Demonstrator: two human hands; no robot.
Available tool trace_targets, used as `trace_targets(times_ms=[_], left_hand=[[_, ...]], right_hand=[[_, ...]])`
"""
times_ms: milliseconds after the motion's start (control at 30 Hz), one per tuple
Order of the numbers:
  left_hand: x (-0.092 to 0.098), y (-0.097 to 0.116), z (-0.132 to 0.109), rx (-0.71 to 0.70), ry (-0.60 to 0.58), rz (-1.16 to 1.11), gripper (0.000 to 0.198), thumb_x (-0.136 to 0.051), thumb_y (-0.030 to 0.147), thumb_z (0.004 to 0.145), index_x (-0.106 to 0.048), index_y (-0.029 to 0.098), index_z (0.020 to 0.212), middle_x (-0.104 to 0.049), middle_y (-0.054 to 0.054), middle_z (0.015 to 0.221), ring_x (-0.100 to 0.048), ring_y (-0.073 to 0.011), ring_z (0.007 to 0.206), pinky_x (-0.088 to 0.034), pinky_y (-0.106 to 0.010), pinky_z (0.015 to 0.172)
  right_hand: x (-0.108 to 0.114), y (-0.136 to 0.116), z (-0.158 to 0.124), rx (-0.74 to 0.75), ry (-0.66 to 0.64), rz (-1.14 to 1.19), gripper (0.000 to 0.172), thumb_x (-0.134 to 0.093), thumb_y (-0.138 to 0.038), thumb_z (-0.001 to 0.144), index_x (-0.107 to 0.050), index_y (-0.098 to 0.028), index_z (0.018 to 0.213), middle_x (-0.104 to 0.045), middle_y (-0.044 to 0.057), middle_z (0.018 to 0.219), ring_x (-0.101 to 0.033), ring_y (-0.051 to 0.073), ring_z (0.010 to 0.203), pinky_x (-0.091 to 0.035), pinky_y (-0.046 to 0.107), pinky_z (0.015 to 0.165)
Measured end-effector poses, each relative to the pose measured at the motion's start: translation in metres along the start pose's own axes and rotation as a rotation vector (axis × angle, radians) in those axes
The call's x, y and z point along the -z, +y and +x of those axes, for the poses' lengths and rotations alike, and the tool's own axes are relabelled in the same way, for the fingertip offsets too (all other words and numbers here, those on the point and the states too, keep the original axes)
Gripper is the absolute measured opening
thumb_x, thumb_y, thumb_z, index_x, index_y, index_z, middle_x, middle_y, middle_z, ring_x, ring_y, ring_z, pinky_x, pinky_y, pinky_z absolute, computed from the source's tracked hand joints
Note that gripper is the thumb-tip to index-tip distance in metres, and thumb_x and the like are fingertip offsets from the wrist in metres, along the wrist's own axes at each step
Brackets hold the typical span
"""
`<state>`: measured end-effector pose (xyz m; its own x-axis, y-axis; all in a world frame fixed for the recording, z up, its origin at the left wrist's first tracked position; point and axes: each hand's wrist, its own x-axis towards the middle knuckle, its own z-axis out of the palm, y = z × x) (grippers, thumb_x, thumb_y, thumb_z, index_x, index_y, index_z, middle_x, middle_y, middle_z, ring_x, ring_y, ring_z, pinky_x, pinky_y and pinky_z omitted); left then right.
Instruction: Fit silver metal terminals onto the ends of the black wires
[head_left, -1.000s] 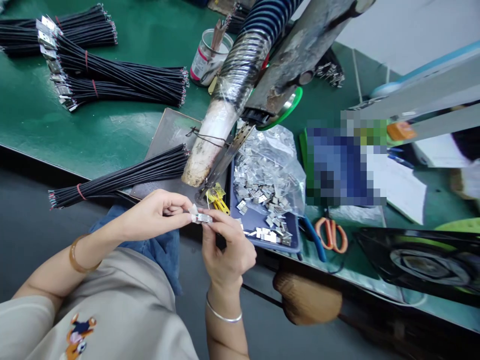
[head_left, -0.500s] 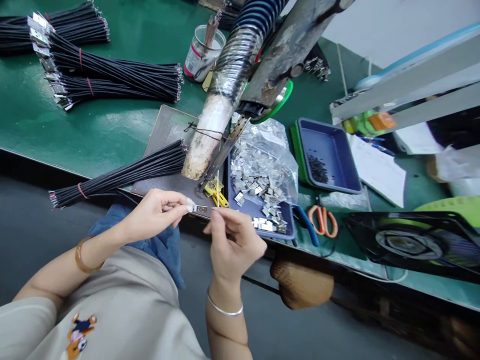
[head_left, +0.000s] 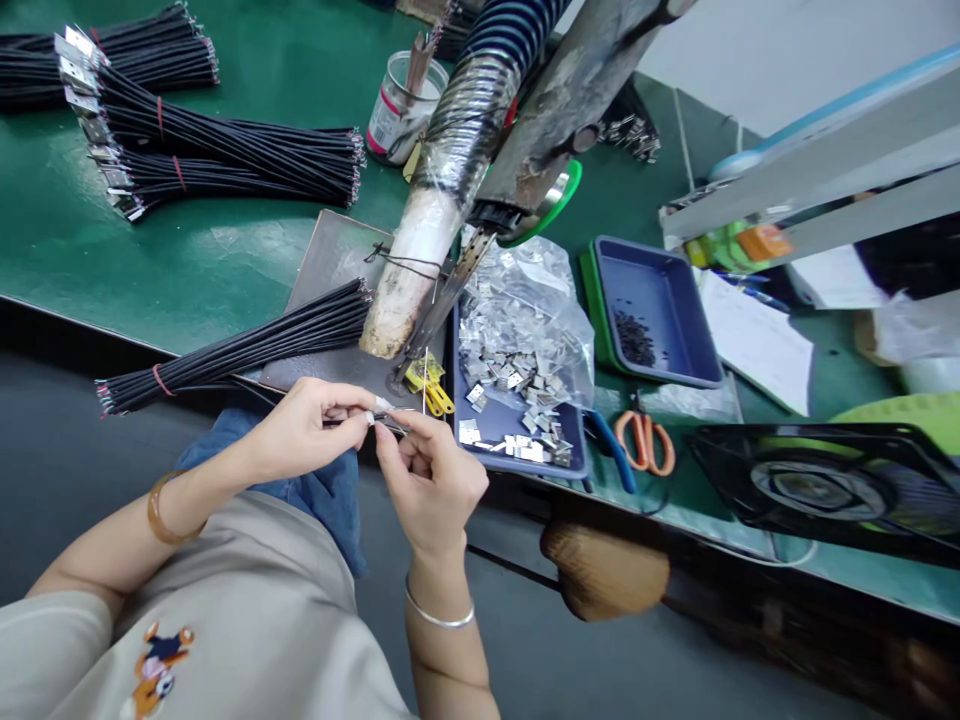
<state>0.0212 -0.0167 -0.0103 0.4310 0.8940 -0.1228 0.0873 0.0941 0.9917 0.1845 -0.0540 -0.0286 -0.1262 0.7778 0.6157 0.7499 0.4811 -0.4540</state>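
My left hand [head_left: 311, 430] and my right hand [head_left: 429, 480] meet fingertip to fingertip in front of the bench edge. Both pinch a small metal clip [head_left: 391, 421] held between them. The left fingertips wear white tape. A bundle of black wires [head_left: 240, 350] tied with a red band lies on a grey metal plate [head_left: 330, 265] just above the left hand. Right of my hands sits a blue tray [head_left: 510, 420] with several loose metal clips and a clear plastic bag [head_left: 525, 310] of more clips.
A wrapped hose and a metal arm [head_left: 450, 190] slope down over the plate. More wire bundles [head_left: 217, 150] lie at the back left. A glass jar [head_left: 397, 105], a second blue tray [head_left: 660, 310], orange-handled scissors [head_left: 645, 440] and a black fan [head_left: 825, 490] occupy the green bench.
My right hand has moved left and closed in on the clip that my left hand holds; half a second ago its fingers were slightly apart from it.
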Motion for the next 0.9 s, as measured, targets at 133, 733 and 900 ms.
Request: trace_targets(times_ms=[133,733,900], left_hand=[[0.001,-0.001,0.000,0.021,-0.012,0.002,0.028,-0.055,0.022,0.077,-0.075,0.007,0.091,-0.057,0.000,0.061,-0.046,-0.0084,0.054,-0.040,-0.019,0.053],[0.000,0.002,0.000,-0.016,0.018,0.011,0.025,-0.057,0.028,0.087,-0.070,0.009,0.081,-0.041,0.005,0.057,-0.032,-0.0076,0.054,-0.027,-0.020,0.048],[-0.002,0.003,0.005,-0.020,0.054,-0.006,0.026,-0.058,0.030,0.087,-0.070,0.010,0.075,-0.038,0.005,0.056,-0.030,-0.0075,0.054,-0.024,-0.020,0.049]], right_hand=[[0.001,0.002,0.001,0.086,0.015,-0.043,0.006,-0.061,-0.017,0.097,-0.064,-0.020,0.092,-0.058,-0.008,0.054,-0.045,0.005,0.040,-0.037,0.019,0.047],[0.009,0.006,-0.004,-0.323,0.400,0.386,0.011,-0.059,-0.024,0.095,-0.061,-0.021,0.105,-0.060,-0.008,0.059,-0.049,0.007,0.035,-0.039,0.018,0.038],[0.003,0.009,-0.005,-0.187,0.264,0.233,0.018,-0.067,-0.009,0.090,-0.065,-0.022,0.103,-0.080,0.003,0.093,-0.079,0.016,0.073,-0.065,0.027,0.067]])
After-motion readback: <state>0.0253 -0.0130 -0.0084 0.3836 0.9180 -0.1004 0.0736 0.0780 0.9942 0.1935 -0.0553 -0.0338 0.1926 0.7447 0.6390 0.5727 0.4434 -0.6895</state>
